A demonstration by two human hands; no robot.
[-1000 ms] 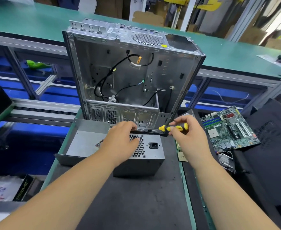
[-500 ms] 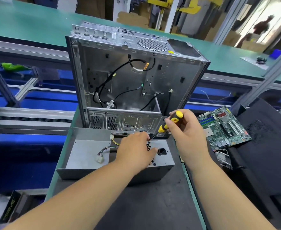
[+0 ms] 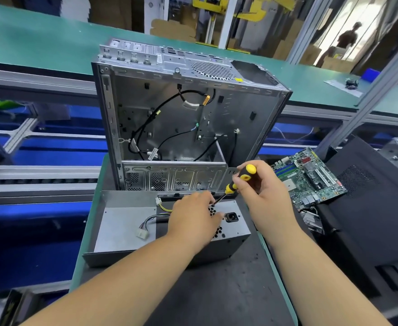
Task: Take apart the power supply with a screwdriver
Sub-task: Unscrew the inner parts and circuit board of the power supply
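A grey metal power supply (image 3: 236,231) with a honeycomb vent and a black socket lies on the dark mat in front of me. My left hand (image 3: 194,216) rests flat on its top and presses it down. My right hand (image 3: 261,191) grips a yellow and black screwdriver (image 3: 236,182), tilted, with its tip on the top face of the power supply near my left fingertips. A bundle of coloured wires with a white plug (image 3: 143,232) comes out of the unit's left side.
An open, empty computer case (image 3: 240,109) stands upright just behind the power supply. A grey side panel (image 3: 122,222) lies to its left. A green motherboard (image 3: 308,175) and a black cover (image 3: 369,208) lie to the right. A green conveyor belt (image 3: 40,43) runs behind.
My right hand turned the screwdriver from lying sideways to tilted, with its tip down on the power supply's top. My left hand stayed on the unit. The camera moved a little closer.
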